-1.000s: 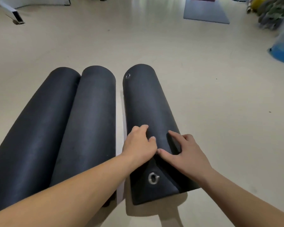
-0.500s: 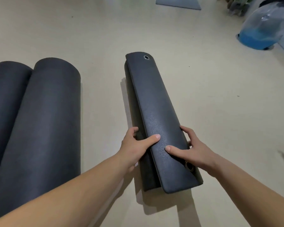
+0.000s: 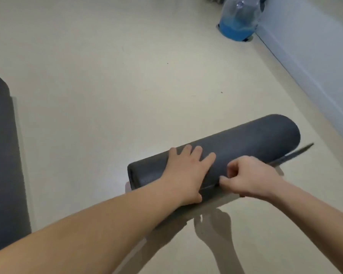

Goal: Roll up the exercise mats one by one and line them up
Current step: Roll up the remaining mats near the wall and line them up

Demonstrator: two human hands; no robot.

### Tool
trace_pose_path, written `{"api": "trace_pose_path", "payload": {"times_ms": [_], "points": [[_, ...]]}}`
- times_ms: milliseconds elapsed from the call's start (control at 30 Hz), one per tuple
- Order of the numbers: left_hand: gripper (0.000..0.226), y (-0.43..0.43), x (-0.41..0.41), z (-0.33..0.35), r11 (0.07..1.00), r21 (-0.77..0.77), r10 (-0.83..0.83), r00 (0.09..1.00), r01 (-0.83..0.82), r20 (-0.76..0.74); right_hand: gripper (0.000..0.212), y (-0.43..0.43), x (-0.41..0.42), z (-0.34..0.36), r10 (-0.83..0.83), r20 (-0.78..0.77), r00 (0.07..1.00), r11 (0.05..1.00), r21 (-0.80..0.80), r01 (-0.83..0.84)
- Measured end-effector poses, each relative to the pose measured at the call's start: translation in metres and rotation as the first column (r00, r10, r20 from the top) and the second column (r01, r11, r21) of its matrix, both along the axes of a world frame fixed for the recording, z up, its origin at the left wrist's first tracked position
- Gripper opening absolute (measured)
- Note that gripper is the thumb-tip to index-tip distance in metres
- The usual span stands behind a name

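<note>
Now mat got swung away from row; left hand flat, right hand pinched flap — prob re-rolling.

A dark rolled mat lies slantwise on the pale floor. The left hand rests flat on the roll, fingers spread. The right hand is curled at the mat's loose edge, apparently pinching it, though blur hides the grip. Another rolled mat lies at the left edge, well apart. A clear bag with blue contents stands by the wall.
</note>
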State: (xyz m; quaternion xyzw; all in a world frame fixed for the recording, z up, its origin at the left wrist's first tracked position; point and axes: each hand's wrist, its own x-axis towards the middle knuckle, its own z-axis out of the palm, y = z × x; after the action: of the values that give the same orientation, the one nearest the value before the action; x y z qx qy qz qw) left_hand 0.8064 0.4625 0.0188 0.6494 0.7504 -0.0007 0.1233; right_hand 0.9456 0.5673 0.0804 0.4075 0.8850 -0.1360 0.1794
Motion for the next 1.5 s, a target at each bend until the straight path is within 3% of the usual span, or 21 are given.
{"api": "trace_pose_path", "payload": {"times_ms": [67,100,133,200,300,367,433,567,633,733,833,900,1000,1067,1133,1200,1267,1333,1500], "points": [[0.12,-0.017,0.025,-0.014,0.987,0.024,-0.157,0.98,0.161,-0.12,0.025,0.016,0.01,0.019,0.113,-0.107,0.988,0.985,0.142,-0.097],[0.122,-0.029,0.033,-0.023,0.97,0.044,-0.228,0.961,0.237,-0.16,0.039,0.021,0.013,0.021,0.208,-0.053,0.977,0.964,0.181,-0.195],[0.119,-0.044,0.037,-0.034,0.951,0.055,-0.288,0.938,0.303,-0.195,0.067,0.022,0.015,0.018,0.279,0.074,0.958,0.942,0.171,-0.287],[0.096,-0.068,0.032,-0.057,0.91,0.114,-0.348,0.884,0.398,-0.311,0.108,0.019,0.019,-0.002,0.333,0.25,0.909,0.926,0.092,-0.365],[0.058,-0.084,0.001,-0.076,0.855,0.243,-0.334,0.845,0.458,-0.418,0.113,0.009,0.021,-0.028,0.282,0.183,0.942,0.957,0.015,-0.289],[0.051,-0.083,-0.015,-0.068,0.832,0.289,-0.356,0.856,0.473,-0.374,0.115,0.0,0.018,-0.036,0.217,0.113,0.97,0.973,0.051,-0.224],[0.051,-0.079,-0.014,-0.05,0.871,0.286,-0.334,0.908,0.399,-0.252,0.12,-0.012,0.015,-0.043,0.175,0.091,0.98,0.974,0.131,-0.186],[0.101,-0.058,0.012,-0.032,0.971,0.16,-0.166,0.982,0.179,-0.086,0.126,-0.034,0.026,-0.051,0.147,0.075,0.986,0.965,0.209,-0.16],[0.105,-0.054,0.017,-0.032,0.986,0.121,-0.113,0.992,0.118,-0.048,0.117,-0.026,0.044,-0.048,0.148,0.004,0.989,0.977,0.155,-0.147],[0.103,-0.055,0.027,-0.038,0.992,0.104,-0.064,0.996,0.071,-0.066,0.087,0.002,0.105,-0.041,-0.114,-0.16,0.98,0.974,0.174,0.142],[0.105,-0.059,0.05,-0.042,0.997,0.07,-0.007,0.988,0.018,-0.153,0.095,0.016,0.203,-0.045,-0.479,-0.152,0.865,0.834,0.228,0.502],[0.105,-0.059,0.059,-0.038,0.998,0.052,0.038,0.986,-0.03,-0.165,0.102,0.007,0.253,-0.052,-0.653,-0.222,0.724,0.735,0.048,0.677],[0.089,-0.057,0.087,-0.032,0.996,0.061,0.069,0.989,-0.062,-0.131,0.092,-0.007,0.286,-0.066,-0.688,-0.331,0.646,0.716,-0.164,0.679],[0.067,-0.058,0.125,-0.031,0.968,0.216,-0.107,0.99,0.125,-0.097,0.087,-0.014,0.293,-0.068,-0.698,-0.37,0.613,0.713,-0.284,0.641],[0.047,-0.067,0.181,-0.044,0.824,0.38,-0.439,0.898,0.419,-0.039,0.086,-0.016,0.302,-0.067,-0.715,-0.355,0.603,0.7,-0.358,0.619],[0.053,-0.066,0.229,-0.065,0.813,0.156,-0.572,0.819,0.561,0.039,0.088,-0.021,0.311,-0.068,-0.713,-0.331,0.618,0.701,-0.345,0.624],[0.074,-0.063,0.255,-0.092,0.859,-0.149,-0.485,0.871,0.49,0.071,0.09,-0.027,0.311,-0.074,-0.71,-0.336,0.619,0.703,-0.273,0.657],[0.088,-0.059,0.261,-0.115,0.886,-0.252,-0.385,0.92,0.39,0.07,0.092,-0.033,0.304,-0.081,-0.73,-0.369,0.575,0.673,-0.24,0.7],[0.099,-0.066,0.257,-0.125,0.857,-0.352,-0.362,0.926,0.377,0.111,0.091,-0.037,0.3,-0.092,-0.75,-0.416,0.514,0.628,-0.207,0.75]]}}
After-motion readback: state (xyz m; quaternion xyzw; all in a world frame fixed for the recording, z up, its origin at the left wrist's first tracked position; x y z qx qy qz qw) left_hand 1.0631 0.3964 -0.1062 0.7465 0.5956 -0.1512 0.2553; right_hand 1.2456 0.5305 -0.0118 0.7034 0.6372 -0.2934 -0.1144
